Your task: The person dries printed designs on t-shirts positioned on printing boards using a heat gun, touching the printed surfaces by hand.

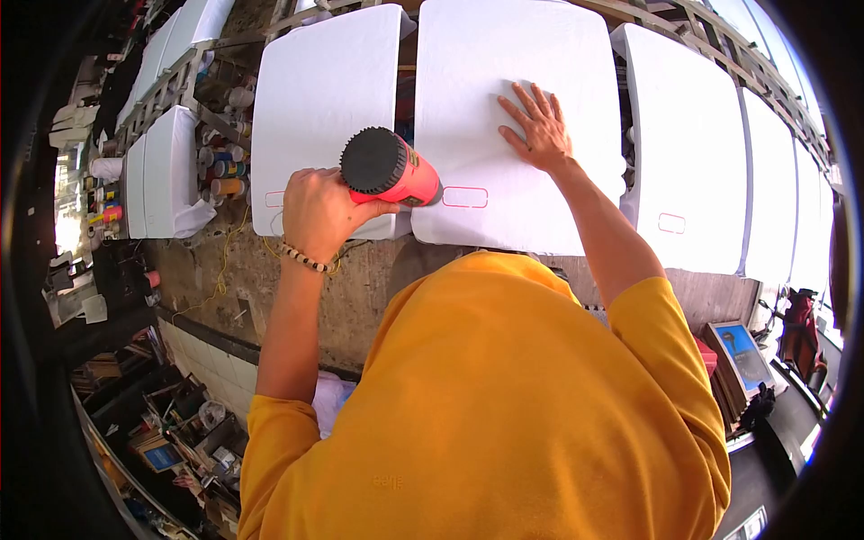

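Observation:
My left hand (319,214) is wrapped round a red heat gun (416,183) with a black, ridged rear cap. Its dark nozzle points down and right, close to a red rounded-rectangle outline (465,197) printed on white cloth. My right hand (544,135) lies flat with spread fingers on the same white cloth-covered board (522,45), above and right of that outline. Part of the heat gun's handle is hidden by my left hand.
Another white-covered board (324,90) stands to the left, and one with a red outline (688,153) to the right. Jars of colour (229,186) sit beyond the left boards. A yellow cord (220,274) trails over the floor. Stacked frames (742,355) stand at the right.

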Demonstrator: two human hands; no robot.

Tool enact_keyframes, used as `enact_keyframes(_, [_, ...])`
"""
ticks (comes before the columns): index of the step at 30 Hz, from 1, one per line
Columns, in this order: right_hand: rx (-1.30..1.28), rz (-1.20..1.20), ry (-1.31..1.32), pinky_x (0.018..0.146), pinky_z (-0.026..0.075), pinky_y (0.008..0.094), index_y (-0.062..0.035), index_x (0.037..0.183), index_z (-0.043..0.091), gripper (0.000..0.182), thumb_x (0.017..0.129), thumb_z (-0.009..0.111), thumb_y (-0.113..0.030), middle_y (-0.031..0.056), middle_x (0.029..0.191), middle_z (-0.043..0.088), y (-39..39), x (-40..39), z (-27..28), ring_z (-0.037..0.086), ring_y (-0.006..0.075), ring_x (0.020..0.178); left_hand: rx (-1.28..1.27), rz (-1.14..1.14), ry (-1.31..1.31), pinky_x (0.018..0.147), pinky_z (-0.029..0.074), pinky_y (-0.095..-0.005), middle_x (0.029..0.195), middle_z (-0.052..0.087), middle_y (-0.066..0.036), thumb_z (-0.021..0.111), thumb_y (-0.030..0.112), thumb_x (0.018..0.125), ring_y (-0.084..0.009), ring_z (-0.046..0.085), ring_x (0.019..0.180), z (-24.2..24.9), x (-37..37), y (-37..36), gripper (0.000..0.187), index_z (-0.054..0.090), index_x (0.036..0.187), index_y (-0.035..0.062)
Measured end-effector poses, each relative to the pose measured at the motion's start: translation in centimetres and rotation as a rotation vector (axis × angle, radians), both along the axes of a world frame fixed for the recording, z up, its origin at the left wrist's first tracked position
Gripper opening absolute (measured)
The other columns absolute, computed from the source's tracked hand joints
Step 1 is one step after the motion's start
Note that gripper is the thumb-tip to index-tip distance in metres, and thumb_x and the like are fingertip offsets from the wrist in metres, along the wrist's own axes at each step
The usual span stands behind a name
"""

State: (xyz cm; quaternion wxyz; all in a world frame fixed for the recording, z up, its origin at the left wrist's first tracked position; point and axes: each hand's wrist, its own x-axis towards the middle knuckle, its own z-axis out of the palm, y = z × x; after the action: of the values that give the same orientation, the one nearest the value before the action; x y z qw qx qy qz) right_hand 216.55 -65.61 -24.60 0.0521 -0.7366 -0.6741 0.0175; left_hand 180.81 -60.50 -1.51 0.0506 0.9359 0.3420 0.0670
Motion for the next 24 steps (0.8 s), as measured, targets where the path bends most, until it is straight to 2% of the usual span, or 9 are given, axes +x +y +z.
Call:
enact_keyframes(3, [-0.018,-0.005,0.002,0.137,0.009,0.0516,-0.0436,0.165,0.036,0.063,0.107,0.04,-0.068,-0.0028,0.177,0.024,0.2,-0.2,0.3,0.015,0.0272,0.165,0.016,0.028,0.09,0.07,0.053,-0.0487,0.059,0.067,-0.008,0.089,0.066,0.07,-0.0337,0.066,0.057,0.6,0.1,-0.5,0.056,0.073,0.067,0.0117])
enact_keyframes(6, [-0.025,-0.008,-0.004,0.137,0.009,0.0514,-0.044,0.166,0.035,0.063,0.107,0.039,-0.069,-0.0031,0.177,0.024,-0.2,0.0,0.2,0.015,0.027,0.165,0.004,0.034,0.029,0.081,0.055,-0.0514,0.058,0.067,-0.007,0.088,0.069,0.07,-0.034,0.066,0.057,0.4,0.2,-1.4,0.059,0.073,0.067,0.0122])
enact_keyframes(9, [-0.012,0.0,-0.012,0.137,0.009,0.0513,-0.0443,0.166,0.034,0.064,0.107,0.038,-0.069,-0.0033,0.177,0.024,0.0,0.1,-0.2,0.015,0.0268,0.165,0.07,-0.014,0.016,0.068,0.049,-0.0451,0.06,0.067,-0.007,0.084,0.07,0.07,-0.0315,0.064,0.057,0.5,0.7,-1.9,0.062,0.069,0.066,0.0108])
enact_keyframes(14, [-0.031,-0.001,0.008,0.137,0.009,0.0519,-0.0441,0.166,0.035,0.064,0.107,0.039,-0.069,-0.0029,0.178,0.024,-0.1,0.1,0.2,0.015,0.0273,0.165,0.044,-0.039,-0.024,0.068,0.049,-0.0454,0.061,0.068,-0.006,0.085,0.069,0.07,-0.0303,0.066,0.06,-0.2,1.5,-2.5,0.06,0.068,0.067,0.0118])
enact_keyframes(17, [0.013,0.015,0.094,0.135,0.01,0.0544,-0.0415,0.165,0.039,0.062,0.107,0.048,-0.062,-0.0007,0.177,0.025,-0.1,0.3,0.0,0.016,0.0301,0.165,0.018,-0.052,-0.04,0.067,0.048,-0.0434,0.062,0.068,-0.005,0.086,0.066,0.07,-0.0292,0.066,0.06,-0.4,2.4,-3.0,0.057,0.069,0.069,0.0123])
enact_keyframes(20, [0.023,0.021,0.05,0.136,0.01,0.0543,-0.0423,0.166,0.036,0.064,0.107,0.043,-0.066,-0.0018,0.177,0.024,-0.1,0.3,-0.2,0.016,0.0289,0.165,0.002,-0.089,-0.059,0.067,0.049,-0.0431,0.059,0.066,-0.005,0.088,0.065,0.071,-0.0309,0.064,0.058,-0.4,3.6,-3.3,0.055,0.07,0.07,0.0127])
enact_keyframes(24, [0.028,0.029,0.063,0.136,0.01,0.0548,-0.0414,0.166,0.037,0.064,0.107,0.043,-0.066,-0.0015,0.177,0.025,0.0,0.4,-0.1,0.016,0.0297,0.165,0.015,-0.08,-0.133,0.066,0.049,-0.0426,0.057,0.064,-0.005,0.089,0.064,0.072,-0.032,0.062,0.056,-0.9,5.3,-4.0,0.055,0.07,0.068,0.0126])
